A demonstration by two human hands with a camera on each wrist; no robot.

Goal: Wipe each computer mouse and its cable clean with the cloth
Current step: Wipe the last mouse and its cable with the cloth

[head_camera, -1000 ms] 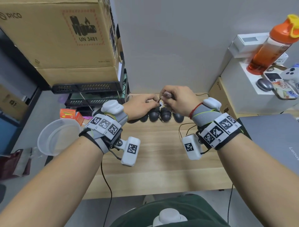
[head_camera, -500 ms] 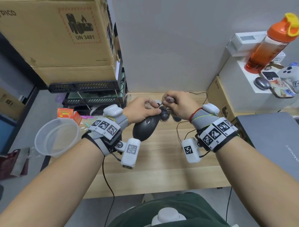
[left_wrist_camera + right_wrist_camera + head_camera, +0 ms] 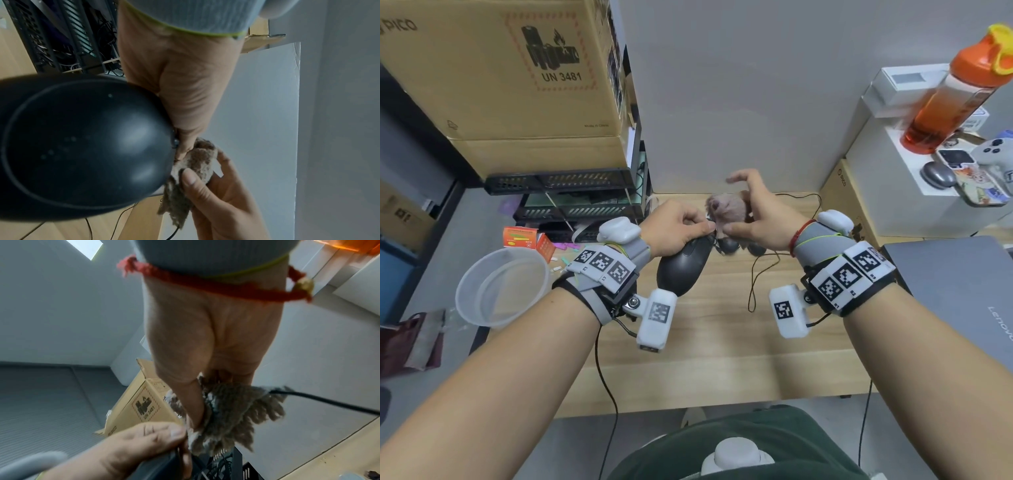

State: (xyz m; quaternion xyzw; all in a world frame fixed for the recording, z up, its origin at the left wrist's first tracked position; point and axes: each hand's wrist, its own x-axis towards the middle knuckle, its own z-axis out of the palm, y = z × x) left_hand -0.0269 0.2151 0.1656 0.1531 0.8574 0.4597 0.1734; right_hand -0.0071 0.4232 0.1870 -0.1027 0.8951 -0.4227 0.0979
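My left hand (image 3: 683,226) grips the front end of a black mouse (image 3: 685,265), held up off the wooden table (image 3: 705,349); its rounded back fills the left wrist view (image 3: 82,146). My right hand (image 3: 756,219) pinches a fuzzy brown-grey cloth (image 3: 724,210) between thumb and fingers, right at the mouse's nose, with the index finger raised. In the right wrist view the cloth (image 3: 236,410) wraps the black cable (image 3: 329,404), which comes out on its right side. Two more dark mice (image 3: 729,245) lie on the table under the hands, with thin cable (image 3: 755,277) looping toward me.
A clear plastic bowl (image 3: 500,287) sits off the table's left edge. Black trays (image 3: 571,205) under a big cardboard box (image 3: 500,68) stand at back left. A closed laptop (image 3: 955,291) lies right. An orange bottle (image 3: 948,99) and grey mouse (image 3: 938,174) sit on white boxes.
My left hand has lifted one black mouse out of the row and drawn it toward me. My right hand has loosened its fist, so the cloth now shows at the mouse's front.
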